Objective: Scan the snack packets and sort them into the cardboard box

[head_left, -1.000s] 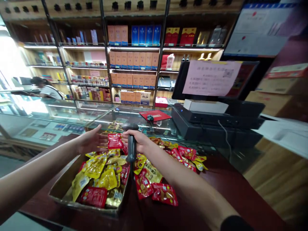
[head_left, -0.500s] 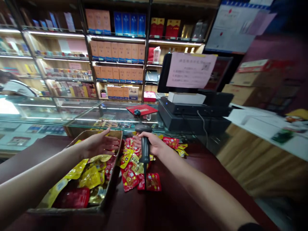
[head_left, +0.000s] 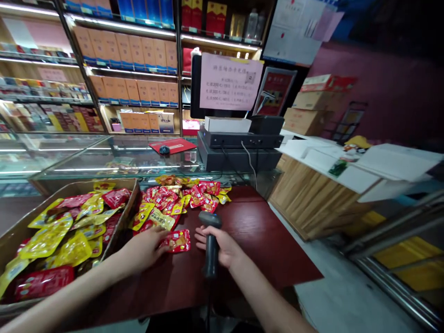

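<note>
My right hand [head_left: 224, 245] holds a black barcode scanner [head_left: 211, 249] upright, thumb across the handle and the other fingers stretched out behind it. A cable runs down from the scanner's base. My left hand [head_left: 147, 247] is low over the table with its fingers and thumb closed on the left end of a red snack packet [head_left: 179, 241]. Just beyond lies a loose pile of red and yellow snack packets [head_left: 166, 196], among them a pale gold packet [head_left: 162, 219]. To the left, an open cardboard box [head_left: 133, 189] contains many yellow and red packets.
The dark red table [head_left: 249, 231] meets a glass display counter [head_left: 86, 162] carrying a mouse [head_left: 164, 150] on a red mat [head_left: 183, 145]. A monitor with a pink notice [head_left: 229, 83] stands above a black cash drawer [head_left: 239, 159]. At right is a wooden cabinet [head_left: 308, 194].
My left hand has moved from above the box down to the red packet on the table. The scanner, still in my right hand, has come nearer. The view has turned to the right.
</note>
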